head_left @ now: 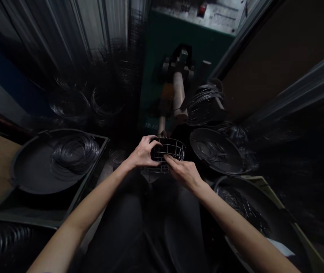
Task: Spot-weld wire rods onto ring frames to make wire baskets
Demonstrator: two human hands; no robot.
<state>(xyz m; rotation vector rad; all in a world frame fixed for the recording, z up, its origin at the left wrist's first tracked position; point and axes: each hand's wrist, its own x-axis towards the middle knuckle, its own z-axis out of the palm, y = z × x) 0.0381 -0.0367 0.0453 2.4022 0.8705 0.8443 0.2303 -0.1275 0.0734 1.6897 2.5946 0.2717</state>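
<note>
A small round wire basket (170, 150) of dark metal rings sits in front of me, below the arm of a machine (178, 91). My left hand (144, 152) is wrapped round the basket's left rim, fingers curled over the top wire. My right hand (182, 171) rests on its near side, fingers pressed together on the wires. Both forearms reach in from the bottom of the view.
A dark round pan (33, 170) with a coil of wire rings (75, 151) lies at the left on a square tray. Another pan (216, 149) with rings lies at the right, and a third (264, 212) at the lower right. Stacks of wire rings (105, 100) stand behind.
</note>
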